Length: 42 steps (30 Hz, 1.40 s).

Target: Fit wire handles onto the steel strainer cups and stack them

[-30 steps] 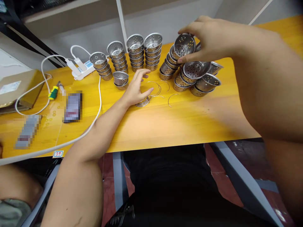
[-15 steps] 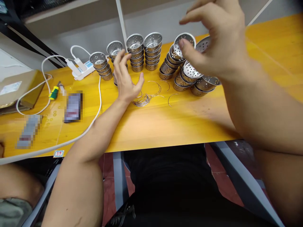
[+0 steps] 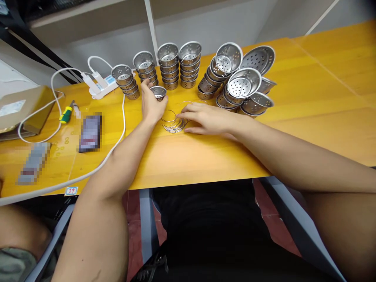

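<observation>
My left hand is wrapped round a small perforated metal cup standing on the yellow table, in front of the stacked cups. Just right of it, my right hand reaches over a pile of thin curved wires. Its fingertips are at the pile's right edge, thumb and fingers slightly apart, and no wire shows lifted. Other loose wires lie behind the fingers, partly covered by the hand.
More cup stacks line the back, with leaning stacks at the right. To the left are a white power strip, a cable, a green-yellow tool, a blurred phone and a cardboard box.
My right hand has come down and left from above the right-hand stacks to the wire pile. My left hand has closed round the small cup.
</observation>
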### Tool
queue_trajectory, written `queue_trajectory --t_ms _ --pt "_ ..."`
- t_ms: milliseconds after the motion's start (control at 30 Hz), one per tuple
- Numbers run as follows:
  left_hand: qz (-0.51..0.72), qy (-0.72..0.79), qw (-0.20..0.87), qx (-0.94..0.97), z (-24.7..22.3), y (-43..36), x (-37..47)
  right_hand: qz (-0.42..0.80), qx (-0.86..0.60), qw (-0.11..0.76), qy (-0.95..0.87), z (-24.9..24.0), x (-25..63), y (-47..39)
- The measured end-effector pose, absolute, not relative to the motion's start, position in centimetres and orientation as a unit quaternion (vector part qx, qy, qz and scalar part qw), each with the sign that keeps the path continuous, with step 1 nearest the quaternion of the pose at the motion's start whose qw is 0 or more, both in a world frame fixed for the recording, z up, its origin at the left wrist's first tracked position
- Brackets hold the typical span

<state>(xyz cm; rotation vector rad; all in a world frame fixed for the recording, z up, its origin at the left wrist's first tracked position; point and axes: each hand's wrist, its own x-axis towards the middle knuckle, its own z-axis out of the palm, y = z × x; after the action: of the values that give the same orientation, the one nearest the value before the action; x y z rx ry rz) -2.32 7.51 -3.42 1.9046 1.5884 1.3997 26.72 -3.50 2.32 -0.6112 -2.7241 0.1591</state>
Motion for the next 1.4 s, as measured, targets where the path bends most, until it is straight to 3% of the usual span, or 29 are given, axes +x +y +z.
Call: queue_trajectory --t_ms 333,533,767,1400 --pt "0.525 0.527 0.119 0.658 -4.5 9.1 -3.7 0.036 -0.213 0.188 -0.958 0.0 24.0 -3.2" --pt "0.556 0.435 0.11 0.699 -3.1 8.2 -2.6 0.015 -0.216 0.205 -0.955 -0.4 23.6 -3.4" --pt "0.507 0.357 0.145 0.771 -2.6 5.9 0.0 0.053 -0.206 0.257 -0.943 -0.1 23.7 -3.5" --pt "0.497 0.384 0.155 0.763 -1.8 5.0 0.0 0.116 -0.206 0.29 -0.927 1.3 24.5 -4.1"
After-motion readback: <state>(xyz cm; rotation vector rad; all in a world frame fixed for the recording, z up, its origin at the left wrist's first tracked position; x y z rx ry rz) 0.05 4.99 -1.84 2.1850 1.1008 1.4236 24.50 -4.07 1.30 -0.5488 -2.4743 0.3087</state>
